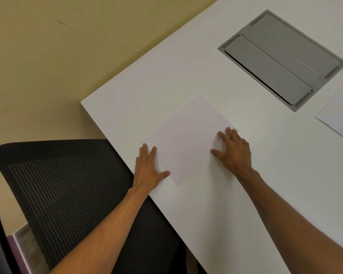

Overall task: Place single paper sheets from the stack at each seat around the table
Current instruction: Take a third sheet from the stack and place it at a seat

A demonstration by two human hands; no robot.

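A single white paper sheet [186,139] lies flat on the white table [246,184], near the table's left edge and in front of a black mesh chair [67,194]. My left hand [149,171] rests flat on the sheet's near-left edge, fingers stretched out. On the sheet's right corner, my right hand [232,151] presses down with spread fingers. Neither hand grips anything. More white paper [339,115] lies at the right border of the view, cut off by the frame; I cannot tell whether it is one sheet or a stack.
A grey metal cable hatch [281,58] is set flush into the tabletop beyond the sheet. The table's corner [81,102] is at the left, with yellowish floor [48,66] past it. The chair's back stands against the table edge.
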